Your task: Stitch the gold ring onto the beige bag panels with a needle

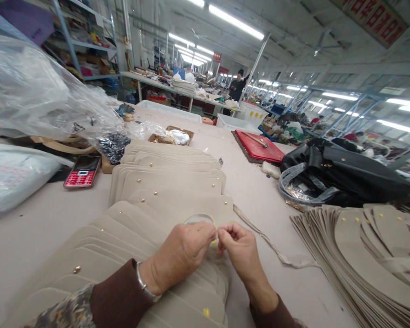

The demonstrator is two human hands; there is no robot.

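My left hand (182, 250) is closed, its fingertips pinched together over a stack of beige leather-like panels (123, 228). A thin, pale ring with a yellow edge (200, 215), perhaps a tape roll, rises behind its fingers and seems held there. My right hand (241, 248) pinches just beside the left fingertips. What it grips is too small to make out, though a bit of yellow (213, 243) shows between the hands. The panels lie fanned in overlapping rows and carry small gold-coloured studs. Another yellow piece (207, 313) sticks to a lower panel.
More panels with yellow marks (369, 255) are fanned out at the right, near a fabric strip (269, 243). Behind them are a black bag (341, 171) and a red board (258, 146) bearing a hammer. A phone (82, 171) and plastic bags (30, 91) lie left.
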